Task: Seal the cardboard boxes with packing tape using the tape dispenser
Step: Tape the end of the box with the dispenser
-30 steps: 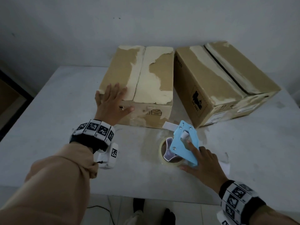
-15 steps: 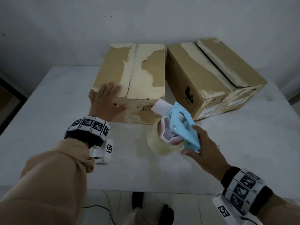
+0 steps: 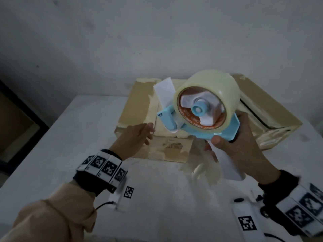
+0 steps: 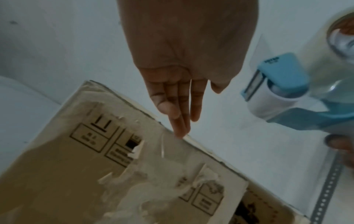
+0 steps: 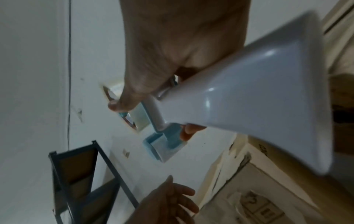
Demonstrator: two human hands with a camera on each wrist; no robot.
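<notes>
My right hand [image 3: 232, 149] grips the white handle [image 5: 249, 106] of a light-blue tape dispenser [image 3: 201, 110] and holds it up in the air in front of the boxes. Its clear tape roll [image 3: 206, 88] faces me, and a white tab [image 3: 165, 91] sticks up from its front end. My left hand [image 3: 139, 137] is open with straight fingers [image 4: 180, 106], just above the front top edge of the left cardboard box [image 3: 138, 109], a short way left of the dispenser's blue nose [image 4: 283, 71]. The second box [image 3: 272, 116] stands to the right, partly hidden by the dispenser.
Both boxes stand on a white table [image 3: 70, 154] against a pale wall. A dark metal shelf [image 5: 76, 174] stands off the table's left side. The table's front edge is close below my wrists.
My right hand has lifted the dispenser off the table and turned the roll toward me. My left hand has come off the left box's corner and moved right, toward the dispenser.
</notes>
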